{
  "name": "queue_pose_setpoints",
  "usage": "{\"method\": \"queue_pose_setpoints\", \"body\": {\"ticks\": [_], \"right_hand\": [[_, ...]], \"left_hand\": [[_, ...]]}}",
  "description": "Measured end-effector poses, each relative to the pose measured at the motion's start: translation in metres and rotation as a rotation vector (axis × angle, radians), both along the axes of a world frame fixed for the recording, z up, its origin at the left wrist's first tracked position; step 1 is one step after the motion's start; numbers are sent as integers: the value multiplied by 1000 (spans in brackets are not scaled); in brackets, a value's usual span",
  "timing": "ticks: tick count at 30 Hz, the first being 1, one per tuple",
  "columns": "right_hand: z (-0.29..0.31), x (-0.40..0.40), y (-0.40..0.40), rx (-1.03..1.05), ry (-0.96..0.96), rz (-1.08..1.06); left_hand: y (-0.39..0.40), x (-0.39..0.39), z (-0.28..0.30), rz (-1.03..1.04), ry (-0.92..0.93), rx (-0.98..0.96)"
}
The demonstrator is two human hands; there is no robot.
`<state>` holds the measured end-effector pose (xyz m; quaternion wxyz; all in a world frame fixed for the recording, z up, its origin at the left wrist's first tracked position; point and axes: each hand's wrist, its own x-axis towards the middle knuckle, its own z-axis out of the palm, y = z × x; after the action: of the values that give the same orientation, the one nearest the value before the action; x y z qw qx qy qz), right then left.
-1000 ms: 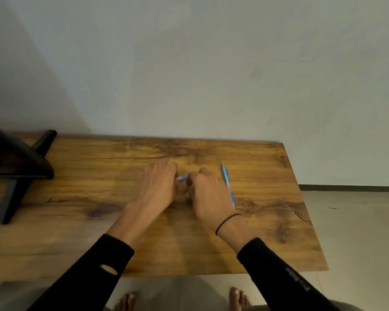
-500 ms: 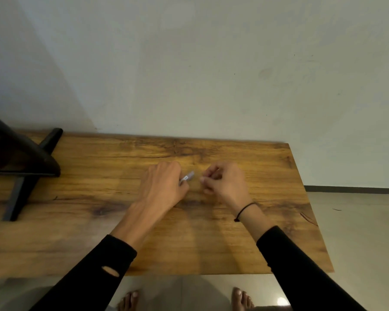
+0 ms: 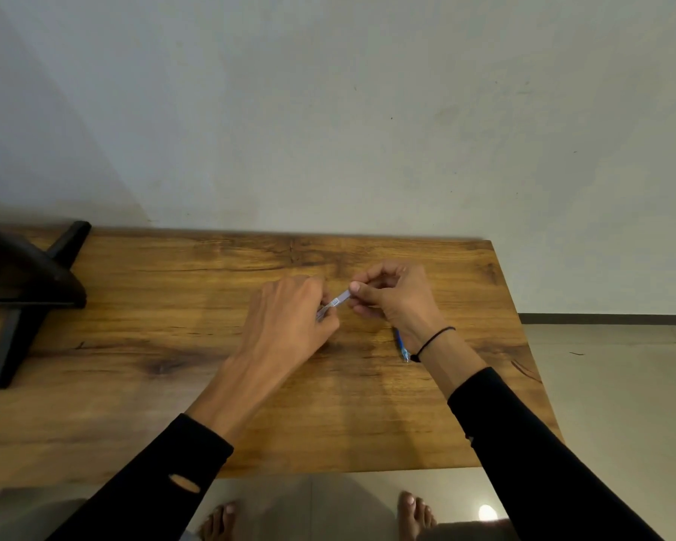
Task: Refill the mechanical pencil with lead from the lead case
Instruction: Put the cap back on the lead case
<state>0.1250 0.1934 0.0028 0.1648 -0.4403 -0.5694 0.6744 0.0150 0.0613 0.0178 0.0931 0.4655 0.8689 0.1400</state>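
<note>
A slim pale lead case [image 3: 338,299] is held between both hands above the wooden table [image 3: 164,345]. My left hand [image 3: 289,318] grips its lower left end. My right hand [image 3: 397,296] pinches its upper right end with thumb and fingertips. The blue mechanical pencil [image 3: 402,346] lies on the table under my right wrist; only its lower part shows, the rest is hidden by the hand.
A black stand [image 3: 24,294] with splayed legs sits at the table's left end. A pale wall rises right behind the table. The table's right edge drops to a tiled floor [image 3: 609,404]. Bare feet [image 3: 414,513] show below the front edge.
My right hand has come back left and taken the free end of the lead case. The pencil's lower part now shows under my right wrist.
</note>
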Motion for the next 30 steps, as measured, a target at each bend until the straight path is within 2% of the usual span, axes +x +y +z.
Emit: {"method": "queue_pose_setpoints", "body": {"ticks": [7,12,19,24,27,30], "right_hand": [[6,1,5,-332,65,-33],[7,1,7,-443,74,-56],[4,0,9,-348,66,-27],[-1,-3,-4,-135,76,-31],[0,-8,-12,-43,62,4],[4,-9,-9,27,66,30]], "left_hand": [[-2,1,4,-47,27,47],[-1,2,3,-68,50,45],[-1,2,-1,-61,59,69],[-1,4,-2,-21,51,132],[-1,3,-2,80,-101,259],[1,3,-7,174,-357,317]]}}
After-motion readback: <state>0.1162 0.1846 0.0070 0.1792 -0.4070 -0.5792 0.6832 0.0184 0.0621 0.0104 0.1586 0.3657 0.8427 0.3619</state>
